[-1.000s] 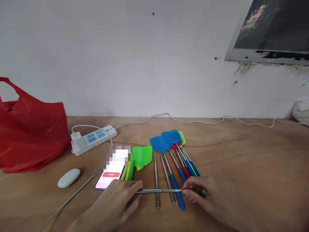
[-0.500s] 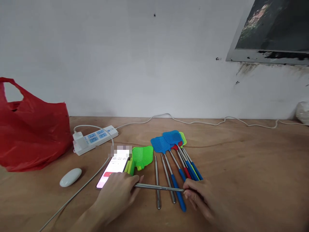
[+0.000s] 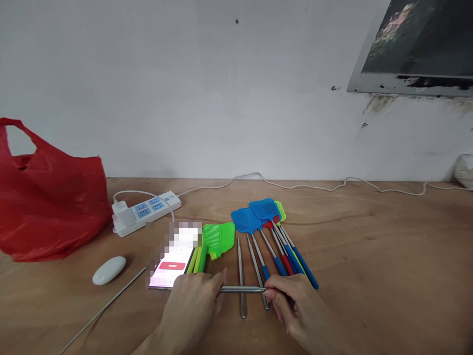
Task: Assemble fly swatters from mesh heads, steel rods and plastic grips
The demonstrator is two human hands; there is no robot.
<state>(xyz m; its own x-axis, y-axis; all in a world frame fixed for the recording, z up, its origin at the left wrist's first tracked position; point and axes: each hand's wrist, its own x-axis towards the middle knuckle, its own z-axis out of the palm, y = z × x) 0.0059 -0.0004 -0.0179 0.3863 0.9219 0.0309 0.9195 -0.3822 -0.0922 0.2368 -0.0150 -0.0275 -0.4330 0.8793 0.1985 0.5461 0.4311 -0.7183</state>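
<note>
Head view: both my hands are low over the near middle of the wooden table (image 3: 369, 251), with a metal rod (image 3: 242, 290) held level between them.
Left grip: my left hand (image 3: 194, 303) wraps the rod's left end; its fingers underneath are mostly hidden.
Right grip: my right hand (image 3: 291, 301) has a narrow pinch, thumb and forefinger on the rod's right end.
Rod's place: it crosses the near part of the left loose rod (image 3: 240, 266) and the right loose rod (image 3: 256, 266); I cannot tell whether it touches them.
Blue swatters (image 3: 246, 220): they lie to the right of the loose rods, heads overlapping on the far side, handles fanning nearer, some partly behind my right hand.
Green pieces: green swatter heads (image 3: 219, 239) lie left of the loose rods, just beside the green handles (image 3: 197, 260) and the phone (image 3: 175, 255).
Slip risk: my right pinch covers little metal, so a hard twist or pull could slide the smooth end free.
Rod risk: it looks stepped, so uneven force might bend a thinner section or jam it.
Knock risk: if my hands drop or swing, I could roll the loose rods or nudge the phone.
</note>
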